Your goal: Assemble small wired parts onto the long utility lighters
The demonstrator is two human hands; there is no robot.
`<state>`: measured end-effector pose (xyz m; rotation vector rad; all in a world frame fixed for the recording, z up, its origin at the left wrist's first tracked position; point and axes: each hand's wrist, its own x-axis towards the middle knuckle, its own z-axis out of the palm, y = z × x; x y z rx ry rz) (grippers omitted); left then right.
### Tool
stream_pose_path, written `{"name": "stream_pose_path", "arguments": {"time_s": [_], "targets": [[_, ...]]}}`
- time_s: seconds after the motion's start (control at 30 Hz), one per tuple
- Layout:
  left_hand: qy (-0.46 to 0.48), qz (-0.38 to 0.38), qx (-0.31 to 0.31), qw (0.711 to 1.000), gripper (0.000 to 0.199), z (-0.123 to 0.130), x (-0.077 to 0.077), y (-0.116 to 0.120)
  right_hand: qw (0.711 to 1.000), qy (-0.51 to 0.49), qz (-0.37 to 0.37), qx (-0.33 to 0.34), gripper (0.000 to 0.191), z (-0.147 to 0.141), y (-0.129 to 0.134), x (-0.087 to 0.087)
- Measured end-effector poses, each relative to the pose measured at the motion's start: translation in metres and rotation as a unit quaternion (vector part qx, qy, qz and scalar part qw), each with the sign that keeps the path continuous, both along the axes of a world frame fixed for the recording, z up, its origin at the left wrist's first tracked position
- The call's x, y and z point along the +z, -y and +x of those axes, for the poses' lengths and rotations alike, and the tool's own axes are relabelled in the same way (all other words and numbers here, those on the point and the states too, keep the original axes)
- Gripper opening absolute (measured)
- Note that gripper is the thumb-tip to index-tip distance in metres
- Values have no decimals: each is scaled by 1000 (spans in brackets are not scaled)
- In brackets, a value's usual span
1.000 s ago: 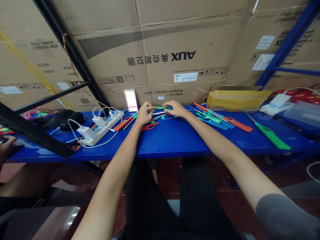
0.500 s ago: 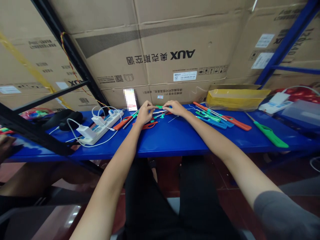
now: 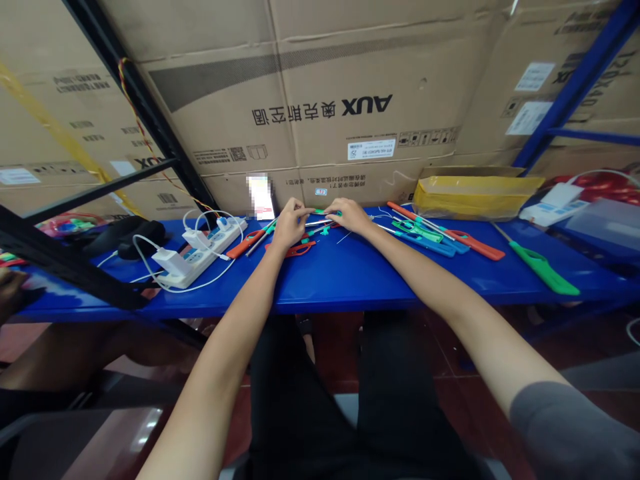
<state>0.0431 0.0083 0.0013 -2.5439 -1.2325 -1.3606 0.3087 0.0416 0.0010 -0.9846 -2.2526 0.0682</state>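
At the back of the blue table, my left hand [image 3: 290, 227] and my right hand [image 3: 349, 216] face each other with fingertips pinched. Between them is a small green plastic piece [image 3: 319, 212], gripped at each end; its exact kind is too small to tell. Under the hands lie thin metal rods and a little green part [image 3: 325, 231]. An orange lighter handle [image 3: 301, 249] rests below my left hand, partly covered by it. Left of that hand is another orange-handled long lighter [image 3: 246, 245]. Blue lighters [image 3: 434, 244] and an orange long lighter [image 3: 477, 245] lie right of my right hand.
A white power strip [image 3: 205, 252] with chargers and cables sits on the left beside a black rack post. A lit phone [image 3: 262, 198] leans on the cardboard behind. Rightward are a yellow-taped box [image 3: 470, 198] and a green lighter [image 3: 545, 268]. Another person's hand [image 3: 11, 287] shows far left.
Both hands stay in nearly the same place, with the fingers shifted slightly around the green piece. The whole view has moved a little.
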Motion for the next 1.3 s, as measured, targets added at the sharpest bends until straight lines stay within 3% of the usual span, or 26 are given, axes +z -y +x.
{"name": "stream_pose_path", "arguments": {"time_s": [0.27,0.87,1.3], "targets": [[9,-4,-2,1000,33,-2,-3,-4,997,38,47,-42,23,-6,8,1],[1,-15,-9,1000,33,-5,-2,-4,995,68,67,-33,28,-8,11,3],[1,-21,-9,1000,33,-2,-3,-2,994,71,74,-43,18,-13,13,-1]]}}
